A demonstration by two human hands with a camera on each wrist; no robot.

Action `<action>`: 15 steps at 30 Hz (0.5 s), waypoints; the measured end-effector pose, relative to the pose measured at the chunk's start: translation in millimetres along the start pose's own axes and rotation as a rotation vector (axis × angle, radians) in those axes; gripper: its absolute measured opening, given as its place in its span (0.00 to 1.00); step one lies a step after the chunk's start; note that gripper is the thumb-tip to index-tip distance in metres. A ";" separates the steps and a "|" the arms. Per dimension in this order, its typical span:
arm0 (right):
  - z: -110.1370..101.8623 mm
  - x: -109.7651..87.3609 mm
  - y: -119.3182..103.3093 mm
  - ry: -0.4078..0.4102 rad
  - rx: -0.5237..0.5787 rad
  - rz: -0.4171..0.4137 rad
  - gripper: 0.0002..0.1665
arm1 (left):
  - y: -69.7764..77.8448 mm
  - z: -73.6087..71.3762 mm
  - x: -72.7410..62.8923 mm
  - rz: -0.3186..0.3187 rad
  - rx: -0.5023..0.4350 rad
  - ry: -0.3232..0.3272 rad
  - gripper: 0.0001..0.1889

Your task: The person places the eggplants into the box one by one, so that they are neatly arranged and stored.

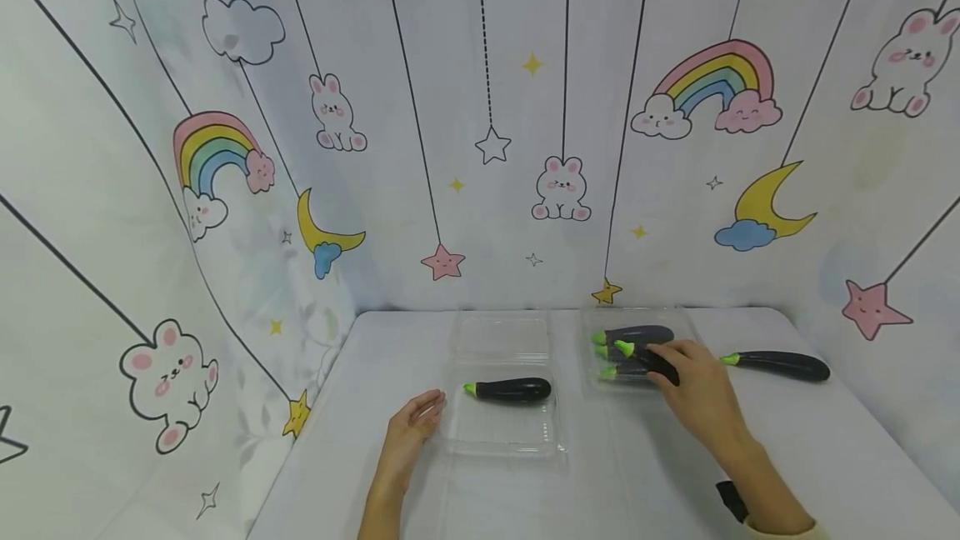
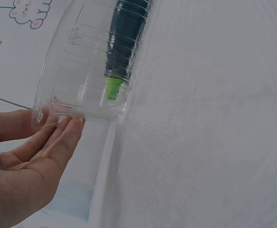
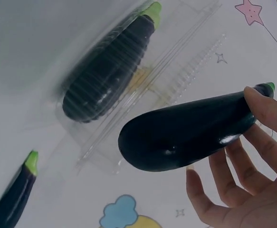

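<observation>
While the left grip gapes, the right grip clamps an eggplant it partly hides.

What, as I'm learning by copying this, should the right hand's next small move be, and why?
Perhaps lower the held eggplant gently into the right-hand clear container: the right hand holds it above that container, where three other eggplants lie.
</observation>
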State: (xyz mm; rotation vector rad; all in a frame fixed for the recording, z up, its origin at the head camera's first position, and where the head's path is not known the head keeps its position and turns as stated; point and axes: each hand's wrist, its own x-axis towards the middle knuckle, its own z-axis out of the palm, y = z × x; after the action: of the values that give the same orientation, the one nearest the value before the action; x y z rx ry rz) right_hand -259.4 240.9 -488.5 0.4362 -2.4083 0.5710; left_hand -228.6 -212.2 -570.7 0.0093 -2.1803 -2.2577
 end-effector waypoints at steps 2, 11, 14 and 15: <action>2.2 0.8 -1.7 -0.005 0.006 -0.003 0.28 | -0.1 -0.1 0.4 0.000 0.001 0.003 0.24; 8.8 6.5 -14.0 -0.012 0.026 -0.029 0.28 | -0.8 -0.3 0.0 -0.003 0.002 0.006 0.24; 11.7 7.1 -18.7 -0.014 0.034 -0.036 0.28 | 0.7 0.2 -1.1 -0.003 0.002 0.011 0.24; 12.6 7.4 -20.3 -0.015 0.038 -0.037 0.28 | 1.3 0.3 -1.6 -0.001 0.001 0.011 0.24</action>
State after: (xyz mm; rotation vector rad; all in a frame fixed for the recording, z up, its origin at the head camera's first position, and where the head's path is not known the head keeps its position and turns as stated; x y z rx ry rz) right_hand -262.3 216.1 -486.9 0.5024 -2.4020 0.6005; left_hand -227.0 -211.9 -569.4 0.0226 -2.1768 -2.2518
